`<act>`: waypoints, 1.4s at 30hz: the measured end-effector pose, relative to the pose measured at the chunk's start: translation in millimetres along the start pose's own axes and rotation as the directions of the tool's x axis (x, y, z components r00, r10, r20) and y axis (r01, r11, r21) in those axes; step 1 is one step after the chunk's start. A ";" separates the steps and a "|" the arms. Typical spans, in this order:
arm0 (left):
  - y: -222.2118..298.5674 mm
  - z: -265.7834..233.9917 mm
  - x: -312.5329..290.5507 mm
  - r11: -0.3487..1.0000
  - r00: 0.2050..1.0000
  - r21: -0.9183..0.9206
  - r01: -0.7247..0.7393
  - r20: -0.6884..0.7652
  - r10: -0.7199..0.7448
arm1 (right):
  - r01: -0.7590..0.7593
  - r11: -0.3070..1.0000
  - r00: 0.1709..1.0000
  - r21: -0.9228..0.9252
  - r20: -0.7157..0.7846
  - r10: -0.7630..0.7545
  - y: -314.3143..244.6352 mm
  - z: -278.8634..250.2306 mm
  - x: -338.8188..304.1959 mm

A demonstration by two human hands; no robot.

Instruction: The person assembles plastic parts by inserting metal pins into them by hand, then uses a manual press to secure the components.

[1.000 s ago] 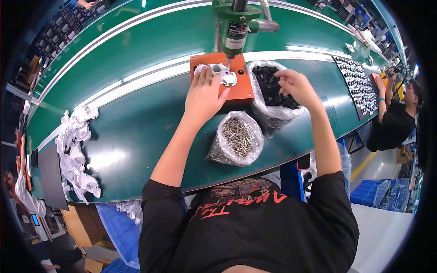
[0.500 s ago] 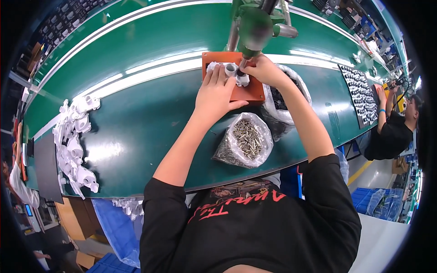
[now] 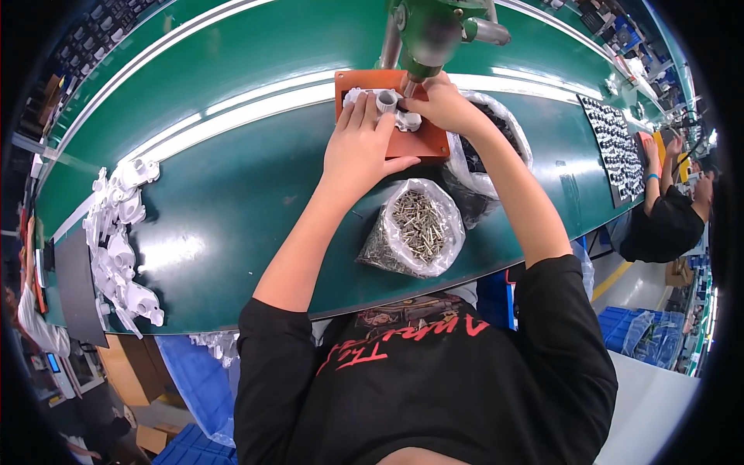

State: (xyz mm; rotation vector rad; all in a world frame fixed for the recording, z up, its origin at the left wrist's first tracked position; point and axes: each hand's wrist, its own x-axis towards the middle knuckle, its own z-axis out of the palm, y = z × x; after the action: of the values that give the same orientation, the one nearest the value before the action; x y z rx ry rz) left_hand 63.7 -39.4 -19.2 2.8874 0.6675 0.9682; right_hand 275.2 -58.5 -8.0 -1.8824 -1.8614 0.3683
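A white plastic housing (image 3: 408, 122) with a round upright tube (image 3: 387, 101) sits in the orange fixture (image 3: 422, 144), under the spindle (image 3: 413, 87) of a green bench machine (image 3: 431, 35). My left hand (image 3: 358, 146) rests on the housing's left side, fingers stretched out flat and thumb spread over the fixture's front edge. Right beside the spindle, my right hand (image 3: 448, 107) has its thumb and fingers drawn together at a dark spot on the housing. What those fingertips pinch, if anything, is hidden. Nearer me stands an open clear bag of small metal pins (image 3: 420, 225).
Another clear bag with black parts (image 3: 496, 132) stands below my right forearm. White plastic housings (image 3: 122, 248) are heaped at the left end of the green bench (image 3: 225, 201). At far right, a co-worker (image 3: 668, 213) sits beside a board of black-and-white parts (image 3: 611, 151).
The whole view has shifted slightly, so the bench things sit higher in the picture. Both hands stay at the fixture; my right fingertips have moved slightly left along the housing.
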 end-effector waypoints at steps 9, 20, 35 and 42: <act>0.3 3.9 -0.1 1.000 1.000 0.011 -0.011 -0.003 0.011 | -0.121 0.913 0.970 -0.389 -0.244 0.025 -44.2 1.9 -37.5; -1.5 6.5 -0.9 0.999 1.000 0.037 -0.009 -0.009 0.010 | 0.300 0.954 0.946 -0.003 0.133 -0.297 -98.8 -17.2 -164.4; 1.8 6.1 -2.2 0.999 1.000 0.028 0.015 -0.007 -0.015 | 0.338 0.897 0.940 -0.284 0.062 -0.334 -106.8 -1.8 -170.2; -0.2 6.1 -1.9 0.999 1.000 0.032 0.013 -0.018 -0.013 | 0.368 0.893 0.929 -0.259 0.054 -0.367 -106.2 0.2 -166.5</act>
State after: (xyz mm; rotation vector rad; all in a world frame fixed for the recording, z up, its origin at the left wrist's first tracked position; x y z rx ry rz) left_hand 65.8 -39.3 -25.2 2.9012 0.7083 0.9918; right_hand 175.5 -226.1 23.1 -1.6280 -2.3059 -0.0078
